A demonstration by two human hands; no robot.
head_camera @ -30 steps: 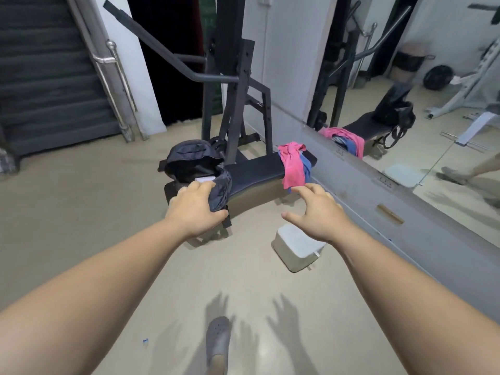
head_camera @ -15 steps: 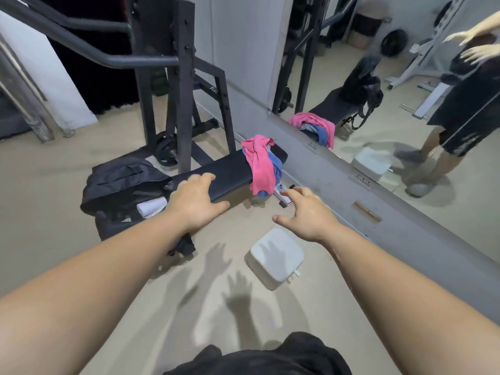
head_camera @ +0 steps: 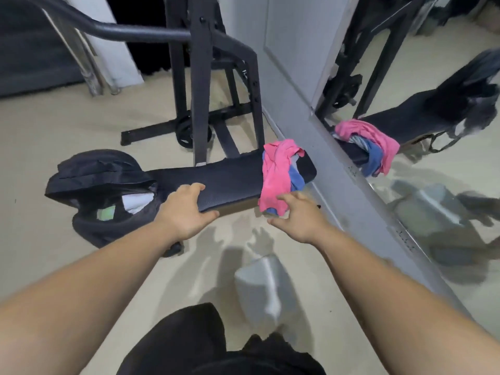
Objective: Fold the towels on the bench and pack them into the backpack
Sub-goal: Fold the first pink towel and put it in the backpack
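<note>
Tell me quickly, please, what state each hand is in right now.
Left hand: open, resting on the bench edge.
Right hand: open, touching the pink towel at its hanging end.

**Grained vinyl, soft cloth, painted metal**

The bench pad (head_camera: pixel 230 174) is covered in black leather-like vinyl, finely grained and with a dull sheen. The pink towel (head_camera: pixel 273 174) and the blue towel (head_camera: pixel 296 181) are seen as soft, matt, crumpled cloth. The backpack (head_camera: pixel 100 171) is made of dark woven fabric, matt and creased. The rack frame (head_camera: pixel 200 90) is of metal painted matt black, while the handrail (head_camera: pixel 91 75) is of bright, polished metal. The floor (head_camera: pixel 40 131) is finished smooth and pale with a faint gloss. The mirror (head_camera: pixel 446 212) is glossy glass.
</note>
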